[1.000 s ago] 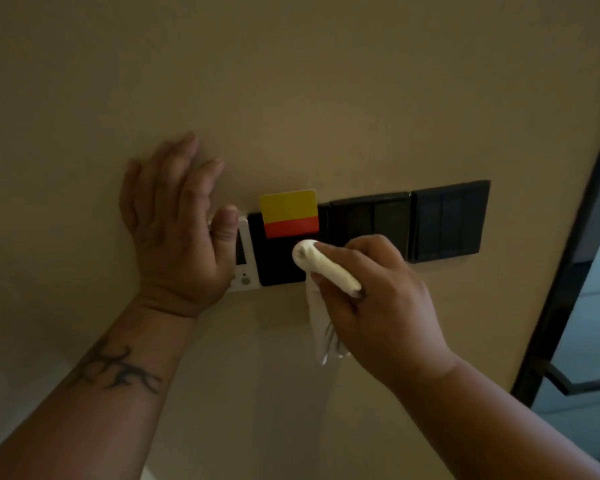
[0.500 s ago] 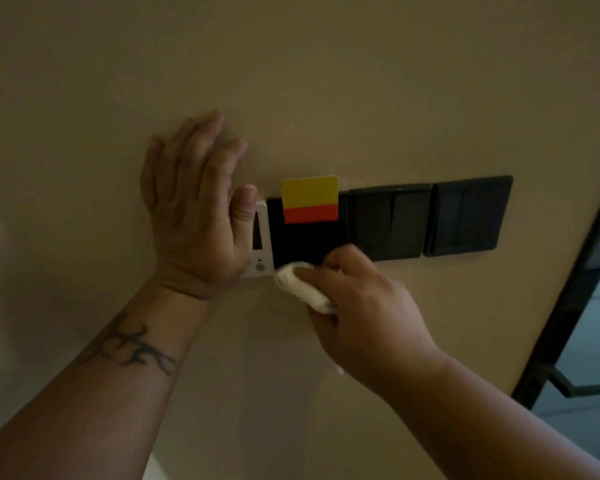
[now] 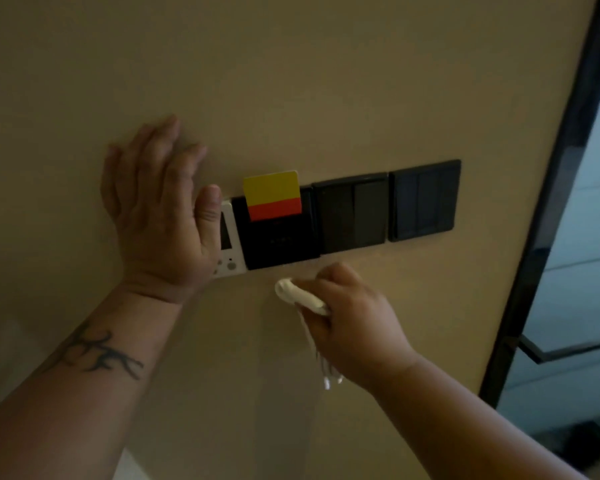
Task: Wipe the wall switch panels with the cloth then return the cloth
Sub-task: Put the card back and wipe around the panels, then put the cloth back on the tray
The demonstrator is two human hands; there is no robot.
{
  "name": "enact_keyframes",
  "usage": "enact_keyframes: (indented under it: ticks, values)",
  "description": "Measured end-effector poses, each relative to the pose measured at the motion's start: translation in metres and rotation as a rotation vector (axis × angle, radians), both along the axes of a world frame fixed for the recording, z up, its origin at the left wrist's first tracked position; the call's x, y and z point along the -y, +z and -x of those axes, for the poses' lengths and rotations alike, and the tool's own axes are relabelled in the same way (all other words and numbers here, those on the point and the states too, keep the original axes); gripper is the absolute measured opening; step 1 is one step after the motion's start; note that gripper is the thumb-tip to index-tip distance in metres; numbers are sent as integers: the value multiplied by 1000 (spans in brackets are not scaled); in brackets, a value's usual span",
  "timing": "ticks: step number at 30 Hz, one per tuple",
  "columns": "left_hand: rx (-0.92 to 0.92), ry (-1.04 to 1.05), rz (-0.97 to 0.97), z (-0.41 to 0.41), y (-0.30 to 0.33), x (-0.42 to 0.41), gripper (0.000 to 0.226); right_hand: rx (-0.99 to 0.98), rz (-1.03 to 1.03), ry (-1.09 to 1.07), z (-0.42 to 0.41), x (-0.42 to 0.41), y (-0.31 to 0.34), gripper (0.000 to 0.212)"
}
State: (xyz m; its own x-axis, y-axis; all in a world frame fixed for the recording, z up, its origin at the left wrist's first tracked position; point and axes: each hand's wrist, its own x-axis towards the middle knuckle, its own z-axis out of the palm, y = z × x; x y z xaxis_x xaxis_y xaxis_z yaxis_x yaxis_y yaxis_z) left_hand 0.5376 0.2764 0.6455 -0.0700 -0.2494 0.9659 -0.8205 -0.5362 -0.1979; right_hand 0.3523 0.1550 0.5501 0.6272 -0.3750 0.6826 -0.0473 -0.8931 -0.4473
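Observation:
A row of black switch panels runs along the beige wall: a card-holder panel (image 3: 281, 244) with a yellow and red card (image 3: 271, 195) in its slot, a middle switch panel (image 3: 352, 213) and a right switch panel (image 3: 425, 200). A small white control panel (image 3: 230, 252) sits at the left end. My right hand (image 3: 352, 320) is closed around a white cloth (image 3: 297, 295), held on the wall just below the card-holder panel. My left hand (image 3: 160, 213) lies flat and open on the wall, partly covering the white panel.
A dark door frame (image 3: 548, 216) runs down the right side, with a dark handle (image 3: 561, 351) and a pale glass area beyond it. The beige wall (image 3: 291, 81) fills the rest of the view.
My right hand has slid the cloth down from the face of the card-holder panel to the wall just below it. My left hand stays flat on the wall.

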Motion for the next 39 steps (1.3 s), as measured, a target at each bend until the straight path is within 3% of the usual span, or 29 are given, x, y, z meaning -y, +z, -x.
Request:
enact_keyframes:
  ticks: [6, 11, 15, 20, 22, 23, 25, 27, 34, 37, 39]
  values:
    - [-53, -53, -5, 7, 1, -2, 42, 116, -362, -46, 32, -9, -14, 27]
    - [-231, -396, -28, 70, -9, 5, 38, 186, -577, -23, 53, -10, -1, 13]
    - [-829, -833, -218, 156, -62, 20, 30, 288, -915, -61, 98, -1, -14, 33]
    - [-1496, -818, -615, 235, -153, 61, 92, 237, -1084, -144, 178, 12, -67, 19]
    - [-1677, -808, -720, 258, -179, 82, 84, 195, -1098, -187, 213, 22, -90, 31]
    - [-1738, -797, -773, 270, -190, 92, 68, 180, -1113, -220, 231, 29, -103, 38]
    - [-1795, -794, -877, 297, -212, 114, 31, 160, -1168, -271, 267, 46, -130, 39]
    - [-1779, -828, -974, 327, -234, 139, 15, 150, -1258, -286, 306, 66, -162, 38]
    - [-1682, -652, -1383, 442, -360, 249, 7, -200, -1627, -306, 458, 134, -327, 28]
    - [-1650, -589, -1489, 492, -430, 304, 11, -361, -1685, -501, 519, 157, -420, 38]
    - [-1653, -588, -1537, 523, -477, 343, 13, -541, -1603, -750, 559, 176, -487, 41]
